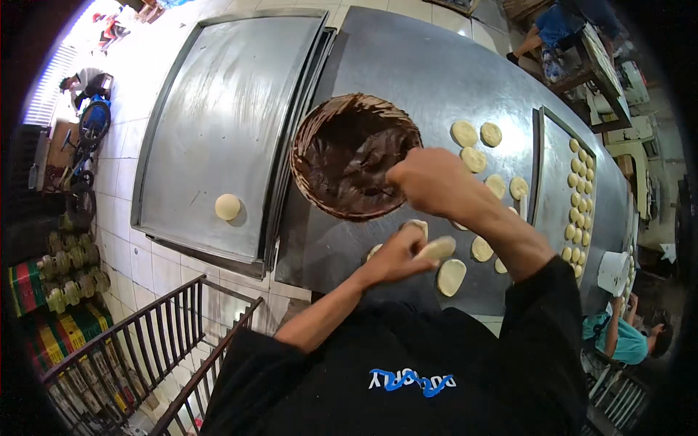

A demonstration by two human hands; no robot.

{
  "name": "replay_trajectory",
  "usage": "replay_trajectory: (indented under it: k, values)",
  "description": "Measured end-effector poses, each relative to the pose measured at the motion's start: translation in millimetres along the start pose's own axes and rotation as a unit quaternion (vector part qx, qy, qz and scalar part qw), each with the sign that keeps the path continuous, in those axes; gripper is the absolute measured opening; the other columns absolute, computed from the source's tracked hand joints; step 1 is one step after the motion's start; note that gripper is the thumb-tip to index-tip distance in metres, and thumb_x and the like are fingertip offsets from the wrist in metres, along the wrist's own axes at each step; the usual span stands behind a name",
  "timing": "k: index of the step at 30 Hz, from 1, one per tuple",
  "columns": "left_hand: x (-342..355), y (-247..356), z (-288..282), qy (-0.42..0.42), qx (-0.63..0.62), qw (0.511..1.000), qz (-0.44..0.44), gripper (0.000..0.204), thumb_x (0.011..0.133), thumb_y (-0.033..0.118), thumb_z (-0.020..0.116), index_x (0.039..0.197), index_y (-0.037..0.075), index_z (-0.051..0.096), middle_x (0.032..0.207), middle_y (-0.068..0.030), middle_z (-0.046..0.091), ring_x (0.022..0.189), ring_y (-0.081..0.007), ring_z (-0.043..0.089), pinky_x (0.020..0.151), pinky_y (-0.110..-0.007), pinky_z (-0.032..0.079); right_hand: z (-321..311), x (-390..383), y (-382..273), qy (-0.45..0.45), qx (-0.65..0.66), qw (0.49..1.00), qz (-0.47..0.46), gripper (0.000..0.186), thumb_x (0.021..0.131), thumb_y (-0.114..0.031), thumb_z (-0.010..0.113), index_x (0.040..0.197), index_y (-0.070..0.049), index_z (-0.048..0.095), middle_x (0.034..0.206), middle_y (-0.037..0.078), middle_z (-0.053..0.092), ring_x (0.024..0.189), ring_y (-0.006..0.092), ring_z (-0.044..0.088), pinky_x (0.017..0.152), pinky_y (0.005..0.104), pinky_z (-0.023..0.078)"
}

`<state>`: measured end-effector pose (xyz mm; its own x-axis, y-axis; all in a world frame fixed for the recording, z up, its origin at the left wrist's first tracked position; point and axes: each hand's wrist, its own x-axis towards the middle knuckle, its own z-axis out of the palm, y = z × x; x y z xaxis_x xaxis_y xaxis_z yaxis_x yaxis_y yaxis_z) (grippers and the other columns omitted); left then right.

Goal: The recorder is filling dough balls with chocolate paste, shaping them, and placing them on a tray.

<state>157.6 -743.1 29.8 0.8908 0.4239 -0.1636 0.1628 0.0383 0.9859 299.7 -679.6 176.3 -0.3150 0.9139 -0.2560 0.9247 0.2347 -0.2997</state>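
Note:
My left hand (398,256) is closed around the edge of a flat, pale dough disc (438,248), near the front of the metal table. A round woven basket (300,163) holds a dark brown, glossy paste (349,171). Over the basket's right rim, my right hand (430,182) is curled into a fist; whatever it grips is hidden from view. Just right of my left hand lies an oval dough piece (451,277). More flattened dough discs (473,160) are scattered to the right of the basket.
On the left, a large metal tray (218,94) carries one smooth dough ball (227,207). Another tray (556,138) at right bears rows of small dough balls. A white tub (612,272) stands beyond it, near a person in teal (625,338). Dark railings (167,327) stand at lower left.

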Motion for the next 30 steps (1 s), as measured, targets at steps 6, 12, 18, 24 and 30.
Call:
replay_trajectory:
  k: [6,12,18,24,30]
  values:
    - [-133.6,12.7,-50.4,0.080,-0.489,0.848,-0.186,0.050,0.082,0.007,0.071,0.127,0.002,0.048,0.118,-0.0096,0.060,0.110,-0.0194,0.057,0.095,-0.034,0.047,20.9,23.8,-22.5,-0.139,0.008,0.988,-0.061,0.013,0.072,-0.006,0.058,0.079,-0.001,0.068,0.071,0.022,0.063,0.071,0.0353,0.066,0.066,0.0432,0.053]
    - [-155.2,-1.2,-68.2,0.261,-0.375,0.873,-0.174,0.040,0.088,0.008,0.064,0.124,0.000,0.048,0.119,-0.0118,0.060,0.108,-0.0187,0.058,0.093,-0.032,0.048,-1.3,-2.7,-34.0,-0.036,0.248,0.968,0.026,0.033,0.077,-0.001,0.054,0.107,-0.002,0.068,0.070,0.022,0.063,0.061,0.0279,0.065,0.060,0.0354,0.052]
    - [-128.7,20.7,-93.2,0.461,-0.295,0.835,-0.053,0.027,0.101,0.021,0.045,0.111,-0.003,0.052,0.103,-0.0127,0.064,0.094,-0.0202,0.064,0.076,-0.032,0.054,25.4,-48.2,-50.1,0.098,0.389,0.910,0.102,0.035,0.083,0.007,0.052,0.114,-0.001,0.065,0.071,0.013,0.066,0.064,0.0123,0.063,0.063,0.0229,0.050]
    - [-94.6,106.8,-73.9,0.341,-0.558,0.756,0.020,0.070,0.100,0.054,0.023,0.131,-0.007,0.040,0.130,-0.0205,0.050,0.121,-0.0314,0.051,0.101,-0.045,0.044,64.9,-87.6,-66.7,0.303,0.380,0.874,0.003,0.038,0.081,0.010,0.055,0.114,-0.006,0.067,0.088,0.013,0.067,0.078,0.0234,0.065,0.070,0.0305,0.051]
    - [-93.0,134.9,-48.8,0.272,-0.554,0.782,0.089,0.071,0.100,0.052,0.017,0.132,-0.009,0.035,0.131,-0.0256,0.047,0.122,-0.0368,0.049,0.104,-0.048,0.041,68.6,-133.4,-41.2,0.396,0.104,0.912,-0.031,0.048,0.070,0.013,0.053,0.112,-0.006,0.067,0.089,0.010,0.064,0.074,0.0241,0.060,0.064,0.0320,0.048]
